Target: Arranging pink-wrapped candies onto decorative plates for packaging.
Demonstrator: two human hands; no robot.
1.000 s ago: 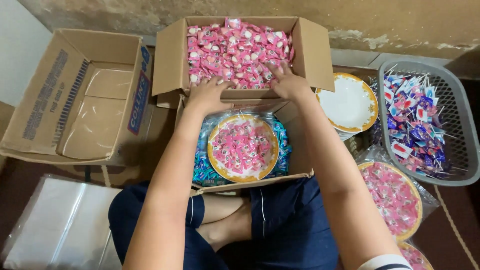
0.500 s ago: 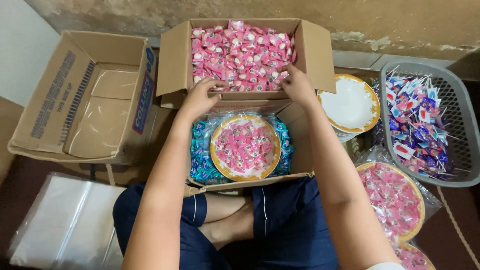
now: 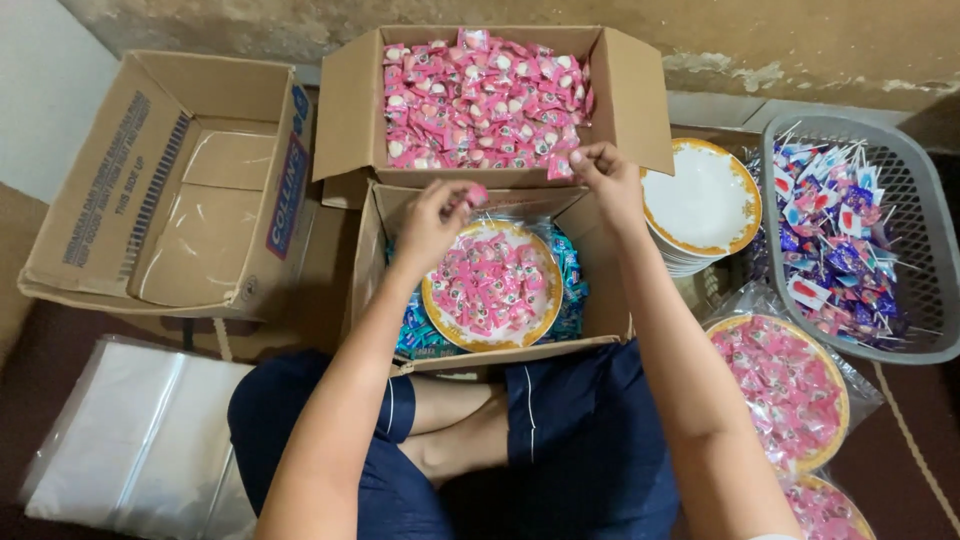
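A cardboard box (image 3: 352, 120) full of pink wrapped candies (image 3: 480, 95) stands at the far middle. Just in front of it, a smaller open box (image 3: 372, 250) holds a gold-rimmed plate (image 3: 545, 320) heaped with pink candies, lying on blue wrappers (image 3: 415, 325). My left hand (image 3: 432, 220) hovers over that plate, fingers pinched on a pink candy (image 3: 477, 194). My right hand (image 3: 605, 180) is at the near edge of the candy box, fingertips closed on another pink candy (image 3: 560, 165).
An empty cardboard box (image 3: 170, 190) sits at the left, a stack of clear plastic bags (image 3: 130, 440) below it. At the right are stacked white plates (image 3: 705, 205), a grey basket (image 3: 930, 230) of lollipops, and bagged plates of candies (image 3: 785, 385). My crossed legs fill the near middle.
Both hands have drawn back from the far candy box toward me, each now with a pink candy; the left one has come over the plate.
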